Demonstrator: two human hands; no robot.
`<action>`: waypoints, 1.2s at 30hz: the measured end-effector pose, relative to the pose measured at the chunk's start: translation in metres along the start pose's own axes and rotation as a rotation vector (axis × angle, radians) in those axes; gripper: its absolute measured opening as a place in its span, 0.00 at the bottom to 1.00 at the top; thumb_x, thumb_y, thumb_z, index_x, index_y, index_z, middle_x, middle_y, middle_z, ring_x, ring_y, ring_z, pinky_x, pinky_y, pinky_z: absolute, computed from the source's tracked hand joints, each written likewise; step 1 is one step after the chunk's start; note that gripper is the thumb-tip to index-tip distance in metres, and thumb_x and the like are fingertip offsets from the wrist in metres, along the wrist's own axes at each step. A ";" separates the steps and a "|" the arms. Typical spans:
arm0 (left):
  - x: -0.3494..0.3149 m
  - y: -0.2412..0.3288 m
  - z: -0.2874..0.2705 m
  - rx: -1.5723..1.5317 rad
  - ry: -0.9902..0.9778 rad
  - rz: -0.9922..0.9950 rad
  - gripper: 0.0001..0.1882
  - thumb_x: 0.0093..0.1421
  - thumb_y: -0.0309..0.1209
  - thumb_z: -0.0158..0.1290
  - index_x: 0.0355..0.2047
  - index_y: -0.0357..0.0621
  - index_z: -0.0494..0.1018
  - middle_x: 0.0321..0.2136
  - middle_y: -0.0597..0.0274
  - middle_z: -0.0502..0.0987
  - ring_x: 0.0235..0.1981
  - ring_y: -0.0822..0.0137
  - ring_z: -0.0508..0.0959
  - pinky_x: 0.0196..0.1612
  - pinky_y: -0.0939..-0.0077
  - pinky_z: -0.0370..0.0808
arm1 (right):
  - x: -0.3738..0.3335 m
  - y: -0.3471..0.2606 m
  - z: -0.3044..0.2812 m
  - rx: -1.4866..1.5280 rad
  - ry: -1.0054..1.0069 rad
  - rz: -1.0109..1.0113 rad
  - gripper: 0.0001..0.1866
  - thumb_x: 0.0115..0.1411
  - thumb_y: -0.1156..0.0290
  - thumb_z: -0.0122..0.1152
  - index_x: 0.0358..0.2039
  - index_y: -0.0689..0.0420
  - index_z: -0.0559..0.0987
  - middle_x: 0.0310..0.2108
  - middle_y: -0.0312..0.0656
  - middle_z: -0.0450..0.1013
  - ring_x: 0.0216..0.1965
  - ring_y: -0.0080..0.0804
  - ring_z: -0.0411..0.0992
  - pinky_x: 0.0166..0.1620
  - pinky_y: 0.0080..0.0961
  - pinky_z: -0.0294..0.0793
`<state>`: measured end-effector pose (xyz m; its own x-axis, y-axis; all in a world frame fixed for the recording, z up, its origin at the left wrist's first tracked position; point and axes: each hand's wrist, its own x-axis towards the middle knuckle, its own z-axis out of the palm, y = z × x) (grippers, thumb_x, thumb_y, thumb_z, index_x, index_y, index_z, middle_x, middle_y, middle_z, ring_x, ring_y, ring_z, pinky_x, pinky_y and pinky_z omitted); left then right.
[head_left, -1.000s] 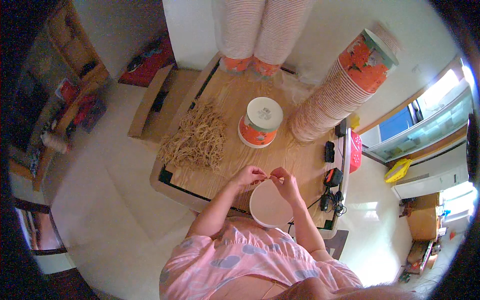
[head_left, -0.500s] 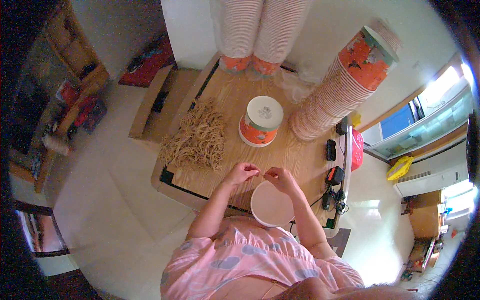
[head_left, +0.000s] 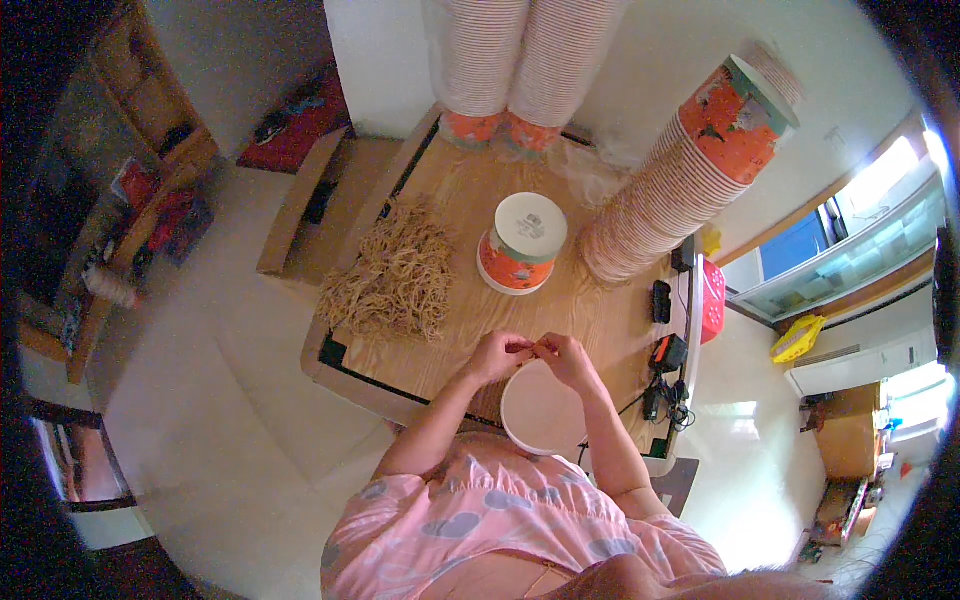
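My left hand (head_left: 497,356) and my right hand (head_left: 564,360) meet at the fingertips over the far rim of a white paper bucket (head_left: 543,408). Both are closed in a pinch; what lies between the fingers is too small to make out. The bucket's open mouth faces up, close against my body at the table's near edge. Beyond my hands, a paper bucket (head_left: 518,262) with an orange and green floral pattern stands upside down. Left of it lies a tangled heap of tan cords (head_left: 395,275).
A tall nested stack of paper buckets (head_left: 655,205) leans at the right. Two more wrapped stacks (head_left: 475,70) rise at the back. Black chargers with cables (head_left: 665,375) lie along the right edge, near a red plastic basket (head_left: 712,300). An open cardboard box (head_left: 335,200) sits left of the table.
My two hands have drawn closer together, the left one shifting slightly right, so their fingertips now meet. The buckets and cords stay where they were.
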<state>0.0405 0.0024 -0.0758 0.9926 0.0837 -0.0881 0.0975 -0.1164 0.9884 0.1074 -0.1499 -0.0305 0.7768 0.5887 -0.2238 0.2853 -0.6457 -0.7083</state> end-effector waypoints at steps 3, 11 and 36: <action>0.001 -0.003 0.002 -0.008 0.022 -0.064 0.07 0.49 0.28 0.55 0.29 0.38 0.74 0.22 0.62 0.77 0.25 0.75 0.76 0.30 0.81 0.72 | -0.001 -0.001 0.000 0.003 0.017 -0.024 0.09 0.53 0.69 0.53 0.27 0.62 0.75 0.23 0.43 0.74 0.26 0.28 0.71 0.31 0.25 0.69; -0.005 -0.008 -0.004 -0.124 -0.018 -0.061 0.06 0.51 0.28 0.53 0.29 0.39 0.73 0.23 0.66 0.76 0.24 0.77 0.75 0.25 0.82 0.71 | -0.005 -0.009 -0.001 0.021 -0.039 -0.025 0.09 0.53 0.69 0.53 0.28 0.62 0.75 0.25 0.43 0.74 0.28 0.30 0.72 0.33 0.26 0.70; -0.003 0.002 -0.020 -0.140 -0.053 -0.239 0.08 0.52 0.31 0.54 0.31 0.40 0.74 0.23 0.68 0.77 0.16 0.83 0.68 0.18 0.87 0.63 | 0.002 -0.002 -0.002 0.031 -0.023 -0.048 0.07 0.51 0.70 0.56 0.28 0.61 0.75 0.23 0.41 0.74 0.26 0.26 0.71 0.32 0.24 0.70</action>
<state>0.0364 0.0219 -0.0715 0.9454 0.0400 -0.3235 0.3221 0.0382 0.9459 0.1092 -0.1488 -0.0285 0.7495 0.6297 -0.2043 0.3039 -0.6014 -0.7389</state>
